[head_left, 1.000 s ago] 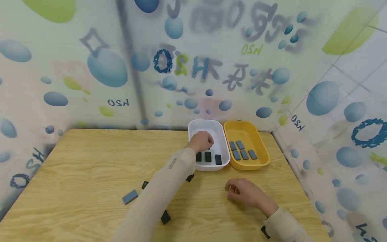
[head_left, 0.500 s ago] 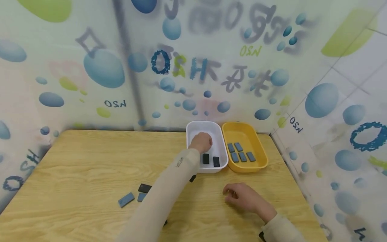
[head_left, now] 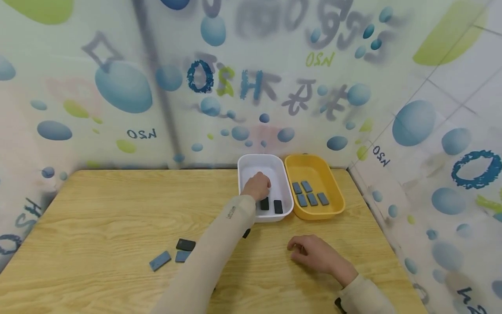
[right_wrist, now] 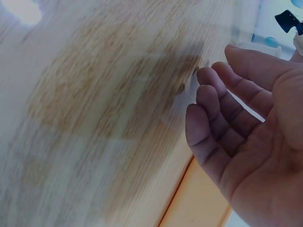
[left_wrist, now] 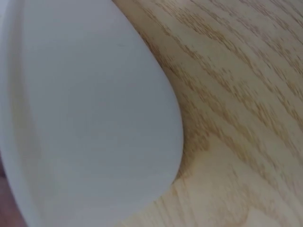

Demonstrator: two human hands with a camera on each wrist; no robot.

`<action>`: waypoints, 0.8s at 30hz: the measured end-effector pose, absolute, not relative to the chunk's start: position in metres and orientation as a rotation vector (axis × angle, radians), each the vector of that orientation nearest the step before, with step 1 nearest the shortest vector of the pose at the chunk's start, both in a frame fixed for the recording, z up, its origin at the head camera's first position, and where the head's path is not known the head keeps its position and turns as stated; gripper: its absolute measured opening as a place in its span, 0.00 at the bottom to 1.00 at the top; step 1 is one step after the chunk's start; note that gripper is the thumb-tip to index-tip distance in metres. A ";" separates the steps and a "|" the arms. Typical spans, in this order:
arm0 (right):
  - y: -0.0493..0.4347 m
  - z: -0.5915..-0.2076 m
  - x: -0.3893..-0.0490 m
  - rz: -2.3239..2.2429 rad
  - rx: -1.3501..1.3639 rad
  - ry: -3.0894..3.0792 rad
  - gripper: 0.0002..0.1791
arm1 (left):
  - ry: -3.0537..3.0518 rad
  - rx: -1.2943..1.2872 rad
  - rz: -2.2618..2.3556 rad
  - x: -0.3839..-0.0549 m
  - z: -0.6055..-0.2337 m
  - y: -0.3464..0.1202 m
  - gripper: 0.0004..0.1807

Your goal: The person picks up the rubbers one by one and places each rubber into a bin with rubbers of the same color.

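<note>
My left hand [head_left: 256,186] reaches down into the white tray [head_left: 288,205], its fingertips hidden, so whether it pinches anything cannot be told. Beside it, black rectangular pieces [head_left: 278,206] lie on the tray floor. In the left wrist view the tray's outer wall [left_wrist: 99,118] fills much of the frame. My right hand [head_left: 313,253] hovers over the table in front of the yellow tray [head_left: 335,185], fingers loosely bent. The right wrist view shows nothing in that hand [right_wrist: 251,113]. Several blue-grey pieces [head_left: 312,199] lie in the yellow tray.
Left of my left forearm, a black piece [head_left: 185,244] and blue-grey pieces [head_left: 160,261] lie on the wooden table [head_left: 117,209]. Another black piece [head_left: 246,233] shows just right of the forearm. A patterned wall covering [head_left: 211,131] rises behind the trays.
The head view has shifted a little. My left hand stays over the white tray; its forearm has moved right, uncovering pieces on its left. The right hand keeps nearly the same pose.
</note>
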State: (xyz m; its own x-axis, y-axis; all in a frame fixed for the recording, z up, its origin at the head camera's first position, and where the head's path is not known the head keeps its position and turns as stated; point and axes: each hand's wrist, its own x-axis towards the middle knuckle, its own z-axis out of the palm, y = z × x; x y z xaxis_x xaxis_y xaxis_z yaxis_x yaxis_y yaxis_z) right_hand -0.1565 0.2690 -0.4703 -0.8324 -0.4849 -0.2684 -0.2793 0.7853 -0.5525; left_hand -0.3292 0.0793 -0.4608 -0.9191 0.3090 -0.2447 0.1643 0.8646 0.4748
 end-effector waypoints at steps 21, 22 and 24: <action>0.258 -0.467 -0.158 -0.649 -0.598 2.578 0.08 | 2.748 0.463 0.622 -0.318 -0.430 0.058 0.17; 0.257 -0.467 -0.158 -0.646 -0.601 2.578 0.08 | 2.740 0.483 0.623 -0.316 -0.427 0.056 0.17; 0.255 -0.466 -0.158 -0.645 -0.602 2.575 0.08 | 2.732 0.534 0.616 -0.312 -0.420 0.051 0.16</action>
State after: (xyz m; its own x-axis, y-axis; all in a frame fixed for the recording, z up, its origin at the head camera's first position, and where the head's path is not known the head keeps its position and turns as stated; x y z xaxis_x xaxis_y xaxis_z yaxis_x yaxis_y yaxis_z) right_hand -0.1579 0.2547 -0.4660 -0.8194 -0.4970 -0.2856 -0.3038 0.7991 -0.5189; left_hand -0.3121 0.0507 -0.4200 -0.8895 0.4132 -0.1952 0.2895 0.8399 0.4591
